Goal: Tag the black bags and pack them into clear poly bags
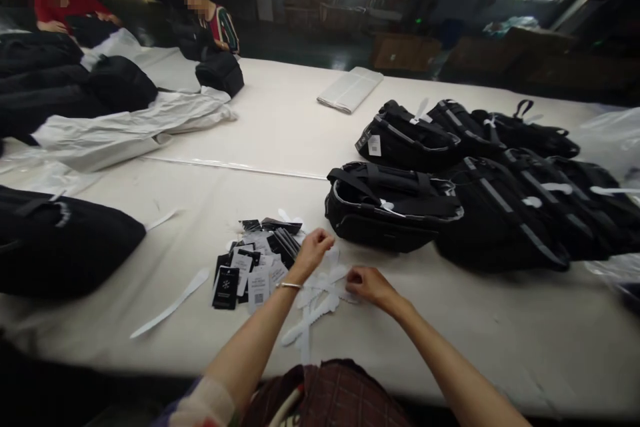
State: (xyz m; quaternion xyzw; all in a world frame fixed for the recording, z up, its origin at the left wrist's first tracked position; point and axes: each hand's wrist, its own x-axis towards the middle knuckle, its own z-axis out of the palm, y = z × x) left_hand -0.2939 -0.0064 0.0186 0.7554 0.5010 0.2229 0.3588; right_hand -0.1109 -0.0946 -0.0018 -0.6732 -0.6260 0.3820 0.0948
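Note:
My left hand [315, 250] is raised just right of a pile of hang tags [255, 270], its fingers curled together; whatever they may hold is too small to make out. Lower and to the right, my right hand [373, 287] has its fingers closed at the end of a white notched strip [336, 290]. That strip lies among several crossing white strips [311, 323] on the table in front of me. Black and white tags, some with printed codes, make up the pile. Just beyond my hands stands a black bag [390, 227] with a white strip around its strap.
Several more black bags [505, 220] crowd the right side of the pale table [260, 140]. Another black bag [65, 240] lies at left, near a loose white strip [173, 303]. A folded sheet [350, 90] rests at the far edge. Two people work across the table.

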